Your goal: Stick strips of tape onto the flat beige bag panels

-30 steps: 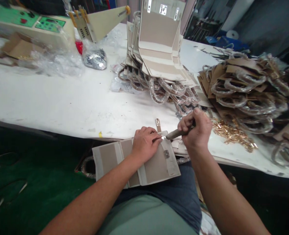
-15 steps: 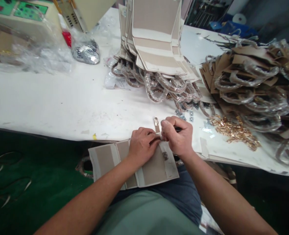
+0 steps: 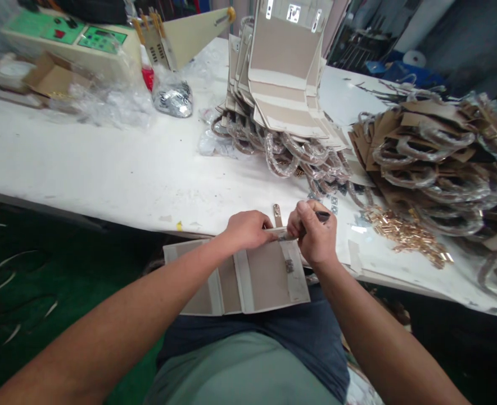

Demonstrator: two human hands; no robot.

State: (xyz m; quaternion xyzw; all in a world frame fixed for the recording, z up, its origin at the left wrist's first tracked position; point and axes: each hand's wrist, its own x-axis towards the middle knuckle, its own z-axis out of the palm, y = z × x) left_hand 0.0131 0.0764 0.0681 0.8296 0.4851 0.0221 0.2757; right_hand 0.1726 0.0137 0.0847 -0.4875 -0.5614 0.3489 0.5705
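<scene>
Head view: left grip (image 3: pixel 246 230) closed on tan bag panel (image 3: pixel 265 275), right grip (image 3: pixel 313 233) shut on small tool (image 3: pixel 322 216), brass fittings (image 3: pixel 406 236) nearby on worktop (image 3: pixel 105 169).

Soft, even light, bright on the white bench (image 3: pixel 84 163). Mild shadows under left hand (image 3: pixel 247 230) and right hand (image 3: pixel 313 233). Glare on foil bag (image 3: pixel 173 99). Wide-lens bend at frame edges. Dark floor (image 3: pixel 451 343). Stacked handles (image 3: pixel 438 180) slightly soft.
</scene>
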